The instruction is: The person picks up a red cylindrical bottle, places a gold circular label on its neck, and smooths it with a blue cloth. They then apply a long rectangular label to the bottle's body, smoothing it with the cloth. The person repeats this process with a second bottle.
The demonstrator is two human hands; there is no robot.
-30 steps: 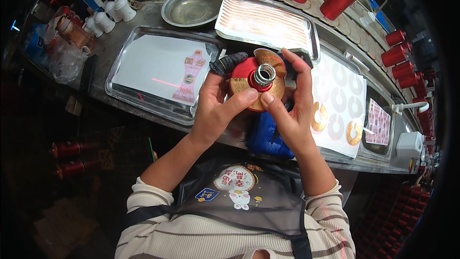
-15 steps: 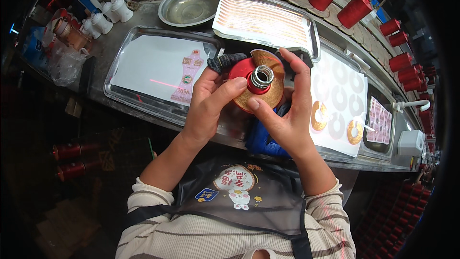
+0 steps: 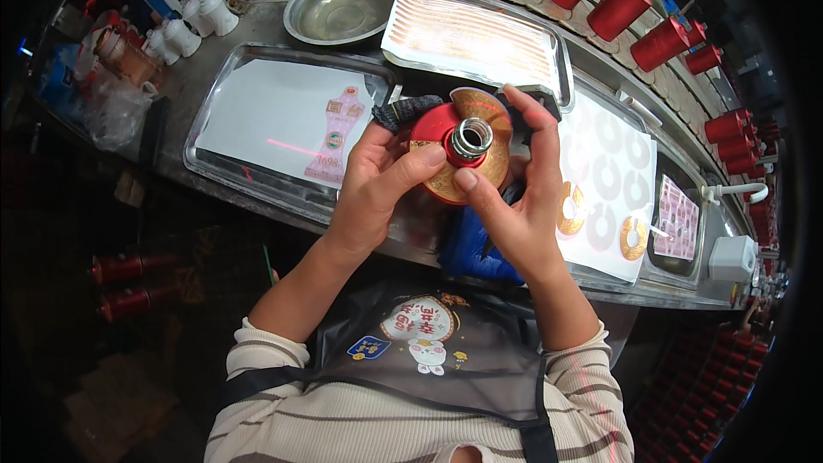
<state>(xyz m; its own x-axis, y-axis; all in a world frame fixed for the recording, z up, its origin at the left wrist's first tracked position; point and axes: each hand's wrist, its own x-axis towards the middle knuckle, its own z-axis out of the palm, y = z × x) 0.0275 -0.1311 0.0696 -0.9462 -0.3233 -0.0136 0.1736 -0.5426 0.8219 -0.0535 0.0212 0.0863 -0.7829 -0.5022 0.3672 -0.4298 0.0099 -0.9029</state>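
Both of my hands hold a red bottle (image 3: 433, 130) seen from above, its silver threaded neck (image 3: 472, 137) pointing at me. A gold ring-shaped sticker (image 3: 480, 163) lies over the bottle's shoulder around the neck. My left hand (image 3: 377, 189) grips the bottle's left side, thumb pressing the sticker. My right hand (image 3: 519, 206) wraps the right side, thumb on the sticker below the neck, fingers reaching over the top. A dark grey cloth (image 3: 407, 111) sits behind the bottle.
A metal tray (image 3: 257, 180) with a white sheet and a bottle-shaped label lies left. A sheet of gold ring stickers (image 3: 617, 197) lies right. A striped tray (image 3: 480, 34), a steel bowl (image 3: 339, 9), red bottles (image 3: 651, 34) and white caps (image 3: 193, 26) stand behind. Blue cloth (image 3: 471, 249) lies below.
The bottle has come slightly lower and closer to me. My thumbs have shifted along the gold ring sticker, pressing it around the neck.
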